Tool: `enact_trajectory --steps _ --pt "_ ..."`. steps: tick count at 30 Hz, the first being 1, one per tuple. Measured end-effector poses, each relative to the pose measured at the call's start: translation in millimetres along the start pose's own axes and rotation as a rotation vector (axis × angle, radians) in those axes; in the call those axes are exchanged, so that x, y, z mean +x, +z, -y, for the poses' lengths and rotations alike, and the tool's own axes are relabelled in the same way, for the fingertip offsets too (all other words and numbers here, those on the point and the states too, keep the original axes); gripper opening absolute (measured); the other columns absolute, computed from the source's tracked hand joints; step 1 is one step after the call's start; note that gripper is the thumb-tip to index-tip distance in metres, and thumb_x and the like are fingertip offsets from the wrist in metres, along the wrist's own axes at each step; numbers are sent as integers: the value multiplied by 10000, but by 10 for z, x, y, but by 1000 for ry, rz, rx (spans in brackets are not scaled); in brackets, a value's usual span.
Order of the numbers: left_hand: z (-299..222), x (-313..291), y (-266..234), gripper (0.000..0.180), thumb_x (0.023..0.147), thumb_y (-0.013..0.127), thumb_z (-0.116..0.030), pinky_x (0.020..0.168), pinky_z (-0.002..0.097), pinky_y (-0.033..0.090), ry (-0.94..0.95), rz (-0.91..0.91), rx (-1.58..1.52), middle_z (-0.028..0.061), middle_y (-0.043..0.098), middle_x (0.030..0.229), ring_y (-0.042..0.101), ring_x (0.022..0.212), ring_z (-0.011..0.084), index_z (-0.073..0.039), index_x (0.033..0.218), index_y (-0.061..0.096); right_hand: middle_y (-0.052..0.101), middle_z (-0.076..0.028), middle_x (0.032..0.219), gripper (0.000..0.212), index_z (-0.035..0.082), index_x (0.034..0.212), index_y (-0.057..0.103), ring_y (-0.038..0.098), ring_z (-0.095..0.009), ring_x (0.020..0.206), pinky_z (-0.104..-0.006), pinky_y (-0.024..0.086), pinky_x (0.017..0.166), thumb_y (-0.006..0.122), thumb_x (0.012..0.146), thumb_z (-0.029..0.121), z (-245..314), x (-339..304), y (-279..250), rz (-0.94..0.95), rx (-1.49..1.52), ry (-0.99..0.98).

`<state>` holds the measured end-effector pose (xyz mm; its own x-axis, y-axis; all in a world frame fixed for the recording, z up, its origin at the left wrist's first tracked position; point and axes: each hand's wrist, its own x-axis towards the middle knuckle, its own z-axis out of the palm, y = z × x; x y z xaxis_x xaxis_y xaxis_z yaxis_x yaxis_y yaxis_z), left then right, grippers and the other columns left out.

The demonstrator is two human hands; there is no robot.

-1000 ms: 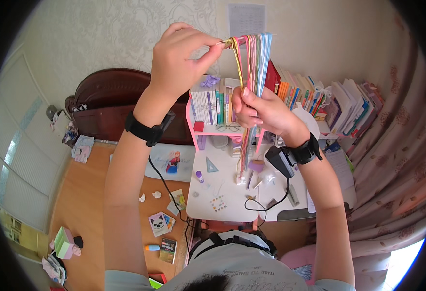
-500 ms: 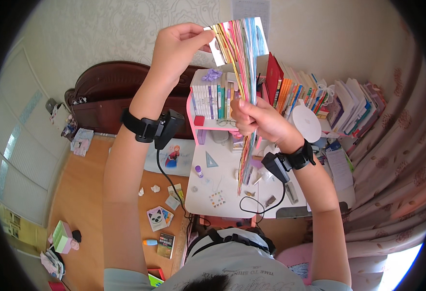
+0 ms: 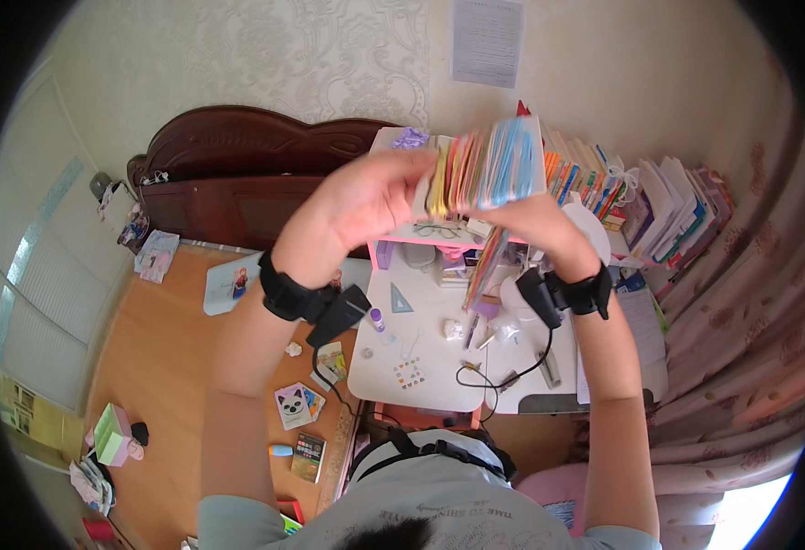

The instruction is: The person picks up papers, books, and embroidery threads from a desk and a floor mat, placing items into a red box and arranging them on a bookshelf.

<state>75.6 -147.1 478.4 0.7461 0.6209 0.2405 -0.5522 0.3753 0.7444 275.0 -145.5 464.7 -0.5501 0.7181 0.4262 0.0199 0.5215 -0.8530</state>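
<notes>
I hold up a white card strung with many coloured threads (image 3: 487, 170), running from yellow through pink to blue, above the desk's back shelf. My left hand (image 3: 355, 203) is closed on the card's left edge, thumb toward the threads. Under the card, my right hand (image 3: 538, 225) is closed on its lower side; most of its fingers are hidden behind the card and blurred. Loose thread ends (image 3: 485, 275) hang below it over the desk. Both wrists wear black straps with small boxes and cables.
On the white desk (image 3: 425, 390) are a blue set square (image 3: 400, 298), a purple glue stick (image 3: 377, 319), a small sticker sheet (image 3: 410, 373) and a crumpled white lump (image 3: 453, 328). Upright books (image 3: 567, 174) line the shelf. A curtain (image 3: 723, 302) hangs at the right.
Both hands have come lower and closer together with the card. My right hand has moved from the strands below up to the card's underside. The card now faces me more squarely.
</notes>
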Motion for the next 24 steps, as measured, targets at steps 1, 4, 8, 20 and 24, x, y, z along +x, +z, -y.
enact_trajectory --steps 1,4,8,20,24 --pt "105 -30 -73 265 849 468 -81 739 331 486 -53 -54 9 147 563 971 567 845 218 90 1051 469 458 54 596 162 36 818 494 424 -21 579 -184 361 523 621 718 29 -1 18 -118 19 -59 -43" --pt "246 -186 -144 200 807 556 -71 629 244 479 -156 -112 165 89 593 823 569 662 147 74 943 529 486 36 590 147 38 794 494 438 -27 576 -196 371 548 568 696 -43 149 89 -215 144 -173 -51" --pt "198 -246 -274 117 746 644 -64 592 185 434 -314 -99 557 34 607 751 542 628 55 30 794 594 428 10 528 150 34 780 496 404 -55 512 -222 346 518 554 674 -55 272 75 -358 243 -425 -9" --pt "84 -166 -233 126 699 638 -55 518 219 454 -440 -299 1331 87 607 645 574 556 111 66 728 612 447 -52 558 232 23 779 514 438 -143 529 -264 358 516 550 581 -93 764 4 -287 270 -832 -186" --pt "110 -45 -387 153 648 638 -60 520 233 459 -428 -360 1520 123 598 613 589 547 138 78 706 613 520 -73 630 263 27 819 527 490 -206 575 -282 391 548 552 584 -90 850 -5 -206 259 -959 -282"
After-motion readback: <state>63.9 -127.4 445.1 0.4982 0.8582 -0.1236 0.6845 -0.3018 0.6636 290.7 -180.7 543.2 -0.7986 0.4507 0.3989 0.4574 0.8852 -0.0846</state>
